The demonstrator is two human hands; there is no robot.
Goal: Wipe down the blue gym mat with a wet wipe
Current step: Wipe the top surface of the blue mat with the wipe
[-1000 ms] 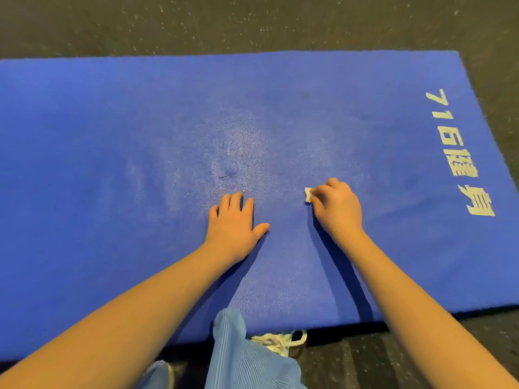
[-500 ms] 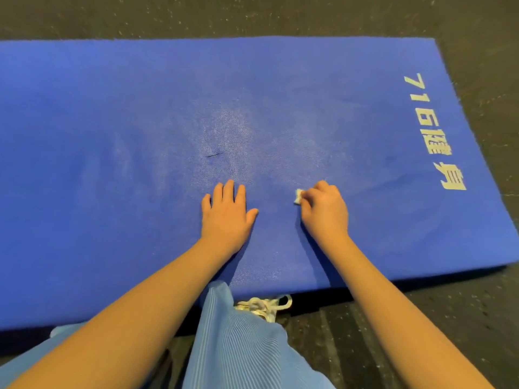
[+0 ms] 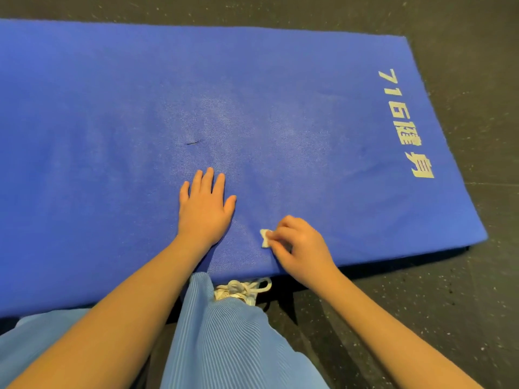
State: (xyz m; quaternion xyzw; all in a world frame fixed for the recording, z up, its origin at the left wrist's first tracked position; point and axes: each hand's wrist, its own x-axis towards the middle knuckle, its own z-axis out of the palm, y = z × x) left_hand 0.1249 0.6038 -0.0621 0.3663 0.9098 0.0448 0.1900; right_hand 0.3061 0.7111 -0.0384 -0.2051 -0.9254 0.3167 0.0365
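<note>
On the dark speckled floor (image 3: 477, 304), the blue gym mat (image 3: 84, 94): lies flat and runs past the left edge of view; white lettering (image 3: 404, 122) runs along its right end
Progress: judged partway; a paler, sheeny patch (image 3: 222, 116) in the middle may be a wiped area, though that is not certain; the far strip, the left stretch and the lettered end show no such sheen, so most of the surface seems left to do
Left hand (image 3: 203, 211): palm down and flat on the mat; fingers straight and close together, thumb out to the side; it holds nothing and appears to brace the person
Right hand (image 3: 300, 248): close to the mat's near edge, just beside the other hand; fingers curled, pinching the wipe down onto the mat
Wet wipe (image 3: 265, 237): a small white wad, mostly hidden under the fingertips; touching the mat
Dark mark (image 3: 193, 142): a short thin streak beyond the left fingertips; not yet wiped away
</note>
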